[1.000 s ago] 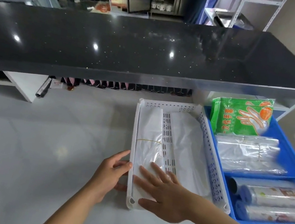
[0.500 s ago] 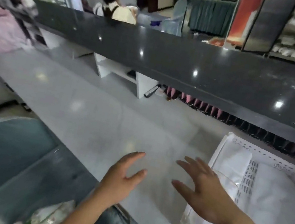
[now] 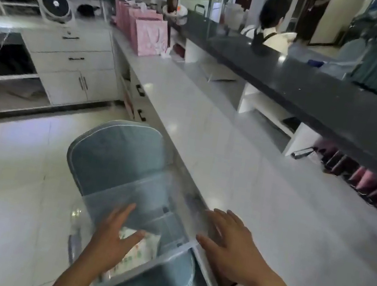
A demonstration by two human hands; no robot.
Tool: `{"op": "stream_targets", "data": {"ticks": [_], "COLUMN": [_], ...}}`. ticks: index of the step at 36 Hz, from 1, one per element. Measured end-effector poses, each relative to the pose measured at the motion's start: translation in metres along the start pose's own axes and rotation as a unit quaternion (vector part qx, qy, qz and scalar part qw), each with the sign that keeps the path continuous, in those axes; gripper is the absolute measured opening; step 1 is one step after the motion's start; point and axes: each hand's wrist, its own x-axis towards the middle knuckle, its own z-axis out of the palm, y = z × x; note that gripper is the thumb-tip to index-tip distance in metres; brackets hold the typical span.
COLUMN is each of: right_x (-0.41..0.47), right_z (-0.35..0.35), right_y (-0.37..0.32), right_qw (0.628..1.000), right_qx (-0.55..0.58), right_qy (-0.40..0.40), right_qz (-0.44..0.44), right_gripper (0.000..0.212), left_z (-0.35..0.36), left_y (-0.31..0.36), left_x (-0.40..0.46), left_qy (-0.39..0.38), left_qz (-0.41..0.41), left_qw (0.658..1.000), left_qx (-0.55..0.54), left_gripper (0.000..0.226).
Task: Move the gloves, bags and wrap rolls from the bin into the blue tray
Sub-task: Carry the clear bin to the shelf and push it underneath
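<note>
We reached both hands toward the clear bin (image 3: pixel 142 225) on the chair (image 3: pixel 114 155) beside the worktop (image 3: pixel 229 165), left hand (image 3: pixel 112 238) and right hand (image 3: pixel 227 245) spread, empty; a packet (image 3: pixel 138 252) inside likely came next.

Right grip (image 3: pixel 227 245) hovers spread at the near edge of the pale grey tabletop (image 3: pixel 239 177), which runs long and bare ahead of it. Far beyond that grip, pink paper bags (image 3: pixel 146 32) stand in a row at the tabletop's distant end. Left grip (image 3: pixel 115 236) is open over a clear plastic bin (image 3: pixel 144 213) sitting on a blue-grey chair (image 3: pixel 115 152), which stands on the white tiled floor (image 3: pixel 18 188) just beside the tabletop's front edge.
</note>
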Motion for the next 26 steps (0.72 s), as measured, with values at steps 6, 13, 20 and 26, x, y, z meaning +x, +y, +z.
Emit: {"op": "stream_targets", "data": {"ticks": [6,13,20,26], "right_x": [0.031,0.047,0.053,0.062], "right_z": [0.067,0.153,0.215,0.228], "right_y": [-0.057,-0.081,-0.072,-0.046], "right_qw": [0.996,0.983,0.954,0.946], "right_qx": [-0.028,-0.064,-0.109,-0.104], "right_qy": [-0.086,-0.164,-0.249,-0.259], "right_qz": [0.008,0.056,0.129,0.164], "right_gripper": [0.065,0.064,0.068,0.068], "left_z": [-0.057,-0.074,-0.057,-0.033], "left_y": [-0.092,-0.196,-0.237,-0.249], "left_x": [-0.009,-0.014,0.025,0.076], "left_qy": [-0.014,-0.042,-0.095,-0.052], "left_qz": [-0.092,-0.262,-0.333,-0.383], "left_qw": [0.995,0.956,0.91,0.867], "left_qx": [-0.026,-0.126,-0.23,-0.315], "left_gripper": [0.056,0.071,0.072,0.07]}}
